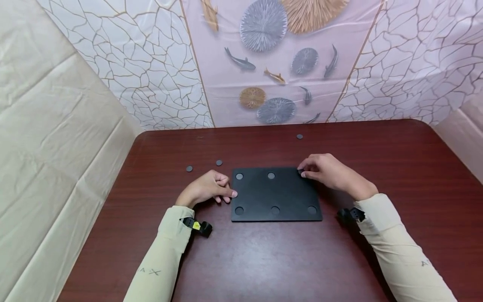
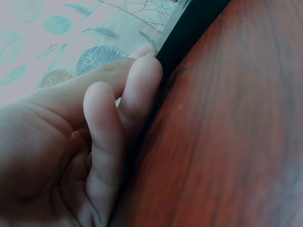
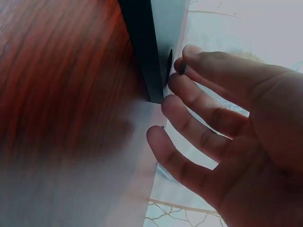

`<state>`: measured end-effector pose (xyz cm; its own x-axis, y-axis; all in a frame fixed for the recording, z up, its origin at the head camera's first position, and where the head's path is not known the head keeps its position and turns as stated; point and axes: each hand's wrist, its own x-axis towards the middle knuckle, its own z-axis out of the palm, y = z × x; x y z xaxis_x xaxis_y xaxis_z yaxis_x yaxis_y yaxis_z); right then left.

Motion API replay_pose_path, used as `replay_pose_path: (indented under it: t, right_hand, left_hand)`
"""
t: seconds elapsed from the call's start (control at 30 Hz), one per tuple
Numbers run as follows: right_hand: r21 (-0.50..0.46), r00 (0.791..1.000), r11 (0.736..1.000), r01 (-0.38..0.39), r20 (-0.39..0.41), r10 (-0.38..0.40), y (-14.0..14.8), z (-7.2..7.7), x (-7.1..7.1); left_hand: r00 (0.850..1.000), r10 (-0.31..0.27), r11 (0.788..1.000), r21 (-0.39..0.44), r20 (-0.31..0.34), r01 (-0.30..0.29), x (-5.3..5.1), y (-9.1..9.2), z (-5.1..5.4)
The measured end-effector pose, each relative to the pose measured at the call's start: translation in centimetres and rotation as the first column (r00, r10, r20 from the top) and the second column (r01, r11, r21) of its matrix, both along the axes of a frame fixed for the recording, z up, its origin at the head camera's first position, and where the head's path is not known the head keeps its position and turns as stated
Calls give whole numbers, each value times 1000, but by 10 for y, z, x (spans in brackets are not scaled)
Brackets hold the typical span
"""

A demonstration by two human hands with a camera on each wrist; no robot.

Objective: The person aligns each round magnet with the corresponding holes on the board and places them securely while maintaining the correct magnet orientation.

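A black rectangular board [image 1: 277,195] with round recesses lies on the table. Grey discs sit in its far-left recess [image 1: 239,176] and far-middle recess [image 1: 271,175]; the three near recesses look dark. My left hand [image 1: 209,187] grips the board's left edge, thumb on top, the other fingers bent at the side. Over the far right corner, my right hand [image 1: 327,171] pinches a small dark disc [image 3: 182,67] between thumb and index finger. In the right wrist view the disc is held just off the board's face, beside a recess [image 3: 169,66]. The other right fingers are loosely bent.
Two loose grey discs, one farther left [image 1: 189,168] and one nearer the board [image 1: 219,162], lie beyond my left hand. Another disc [image 1: 299,136] lies near the far edge of the reddish-brown table [image 1: 264,260]. A patterned cloth wall [image 1: 158,63] rises behind.
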<state>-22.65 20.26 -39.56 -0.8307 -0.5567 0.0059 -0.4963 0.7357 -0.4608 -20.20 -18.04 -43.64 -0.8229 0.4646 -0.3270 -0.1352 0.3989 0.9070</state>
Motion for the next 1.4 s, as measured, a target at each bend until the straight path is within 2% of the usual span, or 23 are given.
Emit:
replay_pose_path:
  t: [0.33, 0.57, 0.8, 1.03, 1.23, 1.4]
  right_hand:
    - [18, 991, 997, -71, -108, 72, -3, -1, 0]
    - [27, 986, 995, -96, -132, 99, -3, -1, 1]
    - [13, 989, 995, -96, -109, 97, 1, 0, 1]
    - [18, 998, 998, -61, -19, 61, 2, 3, 2]
    - [10, 997, 998, -57, -44, 57, 2, 3, 1]
    - [18, 999, 1000, -15, -46, 16, 2, 0, 1]
  left_hand:
    - [1000, 1, 1000, 3, -5, -1, -1, 1, -1]
    - [1000, 4, 1000, 6, 3, -4, 0, 0, -1]
    - [1000, 7, 1000, 12, 10, -8, 0, 0, 0]
    - [1000, 8, 1000, 15, 2, -8, 0, 1, 0]
    - [1000, 27, 999, 29, 3, -27, -1, 3, 1]
    - [998, 53, 998, 30, 22, -54, 1, 4, 6]
